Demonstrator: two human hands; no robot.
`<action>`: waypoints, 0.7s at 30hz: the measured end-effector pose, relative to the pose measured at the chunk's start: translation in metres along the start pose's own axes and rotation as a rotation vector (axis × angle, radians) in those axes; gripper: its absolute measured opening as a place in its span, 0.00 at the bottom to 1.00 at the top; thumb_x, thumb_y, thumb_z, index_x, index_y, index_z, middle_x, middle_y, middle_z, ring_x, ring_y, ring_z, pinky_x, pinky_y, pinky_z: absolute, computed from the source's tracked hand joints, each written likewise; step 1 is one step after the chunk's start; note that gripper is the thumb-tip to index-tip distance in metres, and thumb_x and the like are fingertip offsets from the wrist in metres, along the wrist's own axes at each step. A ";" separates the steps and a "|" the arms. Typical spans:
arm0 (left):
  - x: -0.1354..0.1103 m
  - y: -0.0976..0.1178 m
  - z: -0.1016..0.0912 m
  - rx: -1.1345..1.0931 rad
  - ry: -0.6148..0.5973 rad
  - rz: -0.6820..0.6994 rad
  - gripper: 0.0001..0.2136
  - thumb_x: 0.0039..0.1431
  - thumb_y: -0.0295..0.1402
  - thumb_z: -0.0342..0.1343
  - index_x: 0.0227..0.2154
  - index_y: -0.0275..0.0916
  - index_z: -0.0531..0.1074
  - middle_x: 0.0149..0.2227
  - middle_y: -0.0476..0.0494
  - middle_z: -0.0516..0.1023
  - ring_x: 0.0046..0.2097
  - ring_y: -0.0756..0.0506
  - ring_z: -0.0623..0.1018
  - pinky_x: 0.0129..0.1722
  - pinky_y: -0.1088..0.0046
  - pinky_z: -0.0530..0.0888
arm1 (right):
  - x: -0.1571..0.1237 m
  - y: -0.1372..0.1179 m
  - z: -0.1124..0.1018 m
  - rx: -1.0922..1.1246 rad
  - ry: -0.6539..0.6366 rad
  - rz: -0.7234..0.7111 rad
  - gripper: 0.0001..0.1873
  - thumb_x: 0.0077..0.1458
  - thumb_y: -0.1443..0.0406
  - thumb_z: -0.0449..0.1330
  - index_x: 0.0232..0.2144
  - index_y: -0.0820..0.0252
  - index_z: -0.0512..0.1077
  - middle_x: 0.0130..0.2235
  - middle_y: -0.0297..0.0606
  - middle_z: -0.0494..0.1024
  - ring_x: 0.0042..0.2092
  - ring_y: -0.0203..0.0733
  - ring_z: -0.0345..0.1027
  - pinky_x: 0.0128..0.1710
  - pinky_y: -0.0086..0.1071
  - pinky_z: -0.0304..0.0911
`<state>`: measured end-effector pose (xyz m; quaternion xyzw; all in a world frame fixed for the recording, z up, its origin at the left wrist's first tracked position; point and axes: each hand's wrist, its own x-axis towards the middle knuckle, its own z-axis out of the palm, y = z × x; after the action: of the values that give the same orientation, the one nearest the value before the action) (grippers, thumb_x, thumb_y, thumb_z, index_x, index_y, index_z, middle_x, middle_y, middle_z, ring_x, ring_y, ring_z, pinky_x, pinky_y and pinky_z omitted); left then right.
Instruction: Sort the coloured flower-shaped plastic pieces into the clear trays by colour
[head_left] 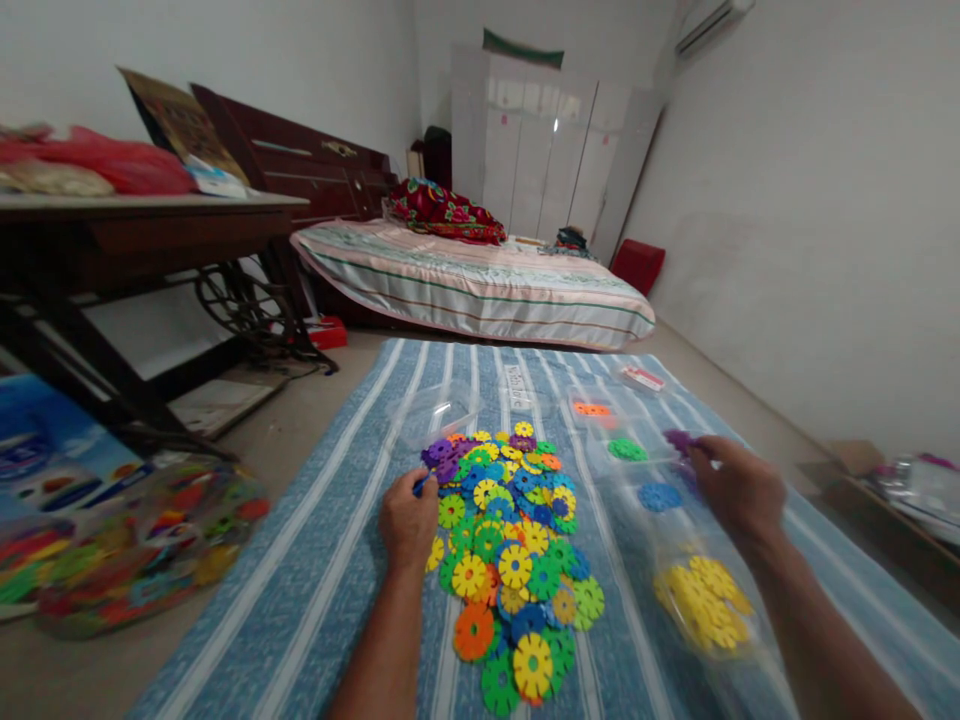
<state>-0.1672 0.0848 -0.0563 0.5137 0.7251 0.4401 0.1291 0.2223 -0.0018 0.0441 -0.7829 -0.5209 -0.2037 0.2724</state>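
Note:
A long pile of notched plastic discs [515, 565] in yellow, green, blue, orange and purple lies on the striped cloth. At its left edge, my left hand [409, 518] is closed on a dark blue disc [421, 486], close to the purple discs [447, 458]. My right hand [739, 490] pinches a purple disc [679, 440] above the clear plastic boxes on the right. Among these boxes lie orange pieces [592, 410], a green disc [627, 450], blue discs [660, 497] and a heap of yellow discs [703, 603]. More purple shows partly hidden beneath my right hand.
A clear empty-looking box [435, 415] stands behind the pile, and a small red-and-white box [642, 378] lies at the far right. A bag of colourful pieces [150, 550] rests on the floor at left, below a sewing-machine table [142, 235]. Beyond is a bed [480, 290].

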 end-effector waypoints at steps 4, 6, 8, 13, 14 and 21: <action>0.000 0.000 0.000 0.010 -0.012 0.016 0.10 0.52 0.37 0.52 0.32 0.42 0.76 0.37 0.45 0.81 0.42 0.43 0.79 0.46 0.68 0.73 | 0.013 0.033 0.002 -0.167 0.015 0.032 0.20 0.59 0.55 0.53 0.40 0.62 0.77 0.34 0.51 0.79 0.33 0.52 0.73 0.31 0.39 0.61; 0.000 -0.002 0.001 0.010 -0.015 0.017 0.11 0.52 0.38 0.51 0.33 0.42 0.76 0.38 0.44 0.81 0.43 0.42 0.78 0.47 0.67 0.73 | -0.001 0.018 0.009 -0.035 0.023 -0.028 0.21 0.59 0.54 0.51 0.40 0.62 0.77 0.35 0.51 0.80 0.34 0.51 0.73 0.33 0.40 0.64; 0.000 -0.003 0.002 0.010 -0.015 0.014 0.12 0.52 0.38 0.51 0.33 0.41 0.76 0.39 0.43 0.81 0.44 0.42 0.78 0.48 0.66 0.73 | -0.023 -0.015 0.020 0.178 -0.021 -0.148 0.20 0.59 0.55 0.51 0.37 0.61 0.77 0.35 0.48 0.80 0.35 0.49 0.74 0.37 0.41 0.66; 0.001 -0.006 0.003 0.018 -0.030 0.003 0.13 0.52 0.39 0.50 0.34 0.41 0.76 0.39 0.42 0.81 0.44 0.42 0.78 0.48 0.66 0.72 | -0.059 -0.120 0.045 0.451 -0.338 -0.382 0.16 0.58 0.58 0.56 0.44 0.59 0.75 0.45 0.46 0.78 0.46 0.48 0.71 0.47 0.39 0.65; 0.001 -0.006 0.003 0.019 -0.034 -0.001 0.13 0.52 0.39 0.51 0.34 0.41 0.76 0.39 0.42 0.81 0.43 0.42 0.79 0.48 0.66 0.72 | -0.059 -0.137 0.049 0.453 -0.395 -0.400 0.18 0.57 0.58 0.57 0.46 0.59 0.75 0.48 0.47 0.76 0.49 0.49 0.69 0.49 0.40 0.64; -0.001 -0.008 0.001 0.009 -0.021 0.010 0.11 0.53 0.38 0.52 0.34 0.42 0.76 0.39 0.44 0.82 0.43 0.43 0.79 0.47 0.68 0.72 | -0.054 -0.204 0.057 0.313 -0.702 -0.483 0.23 0.58 0.49 0.56 0.49 0.55 0.73 0.53 0.47 0.71 0.57 0.53 0.60 0.55 0.45 0.56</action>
<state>-0.1712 0.0842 -0.0634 0.5227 0.7229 0.4321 0.1323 0.0155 0.0599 0.0112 -0.6100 -0.7740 0.0978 0.1390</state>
